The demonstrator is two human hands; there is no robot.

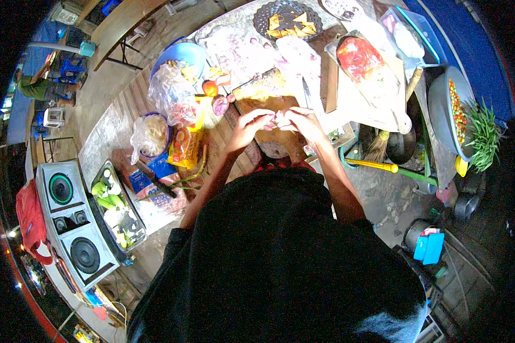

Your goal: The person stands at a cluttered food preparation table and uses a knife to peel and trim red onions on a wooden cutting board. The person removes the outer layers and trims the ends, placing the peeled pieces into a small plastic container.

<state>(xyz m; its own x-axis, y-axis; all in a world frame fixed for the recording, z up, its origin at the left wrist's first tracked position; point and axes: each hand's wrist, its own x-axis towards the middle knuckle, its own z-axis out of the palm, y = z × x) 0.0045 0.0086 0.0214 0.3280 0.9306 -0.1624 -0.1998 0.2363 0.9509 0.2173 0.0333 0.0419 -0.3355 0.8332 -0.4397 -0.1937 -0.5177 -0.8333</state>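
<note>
My left hand (254, 122) and my right hand (299, 121) meet over a wooden cutting board (274, 133). Their fingertips pinch a small pinkish piece (272, 124), perhaps shallot or onion, mostly hidden by the fingers. Yellowish crumbs or chopped bits cover the far part of the board. A knife (305, 89) appears to lie to the board's right, washed out by glare. Left of the board sit a purple-red onion (220, 105) and a red tomato (210, 88). Beyond it, pale onion-like pieces spread across a glaring surface (240, 51).
To the left are a blue basin (183, 53), plastic bags (171, 92), a yellow packet (185, 145) and a cleaver-like knife (154, 178). A black woven tray (264, 21) holds folded yellow pieces. On the right stand a bagged red mass (359, 58) and a metal basin (442, 103).
</note>
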